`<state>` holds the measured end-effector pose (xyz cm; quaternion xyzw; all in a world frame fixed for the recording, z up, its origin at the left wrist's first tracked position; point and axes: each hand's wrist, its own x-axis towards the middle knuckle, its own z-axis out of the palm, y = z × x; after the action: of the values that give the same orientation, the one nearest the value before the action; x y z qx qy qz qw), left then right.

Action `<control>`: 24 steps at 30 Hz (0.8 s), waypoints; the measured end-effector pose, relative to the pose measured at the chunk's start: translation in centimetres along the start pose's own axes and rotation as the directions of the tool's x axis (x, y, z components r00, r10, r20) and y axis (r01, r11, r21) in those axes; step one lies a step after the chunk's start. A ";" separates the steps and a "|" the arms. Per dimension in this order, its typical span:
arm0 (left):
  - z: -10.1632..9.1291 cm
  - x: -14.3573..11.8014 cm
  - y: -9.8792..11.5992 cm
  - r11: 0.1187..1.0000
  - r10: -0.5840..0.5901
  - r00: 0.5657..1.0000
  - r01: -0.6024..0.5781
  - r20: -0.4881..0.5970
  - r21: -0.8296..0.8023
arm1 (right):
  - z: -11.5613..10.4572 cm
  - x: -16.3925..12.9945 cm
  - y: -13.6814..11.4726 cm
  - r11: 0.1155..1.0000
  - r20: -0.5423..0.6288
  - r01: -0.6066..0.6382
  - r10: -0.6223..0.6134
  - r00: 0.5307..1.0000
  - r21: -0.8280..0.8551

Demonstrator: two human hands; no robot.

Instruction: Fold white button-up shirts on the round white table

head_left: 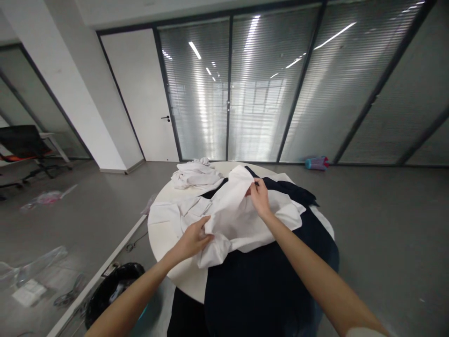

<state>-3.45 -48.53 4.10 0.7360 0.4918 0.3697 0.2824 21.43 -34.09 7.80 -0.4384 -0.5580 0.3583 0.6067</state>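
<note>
A white shirt-like garment [235, 213] is stretched between my two hands above the round table [189, 281]. My left hand [194, 238] pinches its near left edge, thumb on top. Farther off and to the right, my right hand [258, 194] grips a raised edge of the same cloth. The garment's loose parts lie over a dark navy cloth [259, 285], which covers much of the table and hangs over its front. A crumpled white cloth pile [196, 173] sits at the table's far left. Whether the white fabric at left belongs to the held piece, I cannot tell.
A bin with a black liner [115, 285] stands on the floor at the lower left. Plastic wrapping [35, 267], cables [72, 292] and a white box [30, 292] lie farther left. A blue and pink object [316, 163] rests by the glass wall. An office chair [28, 145] is at far left.
</note>
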 end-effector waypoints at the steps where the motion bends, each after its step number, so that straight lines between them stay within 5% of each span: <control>1: -0.4 0.5 -0.2 0.999 0.008 0.999 -0.009 -0.031 -0.037 | 0.2 0.0 -0.2 1.000 -0.027 0.018 -0.017 0.999 0.016; 5: -2.6 3.3 -1.2 0.959 -0.058 0.975 -0.005 -0.213 -0.285 | 0.4 -0.2 -1.7 0.985 -0.095 0.156 -0.148 0.984 0.078; 10: -5.4 5.5 -1.1 0.879 -0.230 0.864 -0.013 -0.448 -0.476 | 0.7 -1.3 -2.9 0.945 -0.001 0.327 -0.327 0.945 0.018; 12: -5.9 5.6 -1.0 0.798 -0.318 0.856 0.009 -0.408 -0.603 | 1.1 -1.9 -2.7 0.927 0.156 0.373 -0.365 0.918 -0.030; 15: -5.6 5.2 -1.2 0.717 -0.349 0.905 0.090 -0.245 -0.691 | 1.9 -2.4 -1.7 0.905 0.341 0.425 -0.390 0.855 -0.031; 19: -4.4 4.5 -1.7 0.815 -0.316 0.930 0.167 -0.185 -0.555 | 2.7 -2.2 -0.3 0.887 0.408 0.460 -0.405 0.818 -0.041; 24: -4.7 4.4 -1.7 0.888 -0.200 0.964 0.103 -0.175 -0.449 | 2.8 -1.6 0.6 0.895 0.368 0.434 -0.372 0.852 -0.100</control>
<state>-7.12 -43.63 6.65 0.5685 0.4806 0.5247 0.4129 18.50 -34.99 6.67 -0.2955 -0.7635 0.2410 0.5213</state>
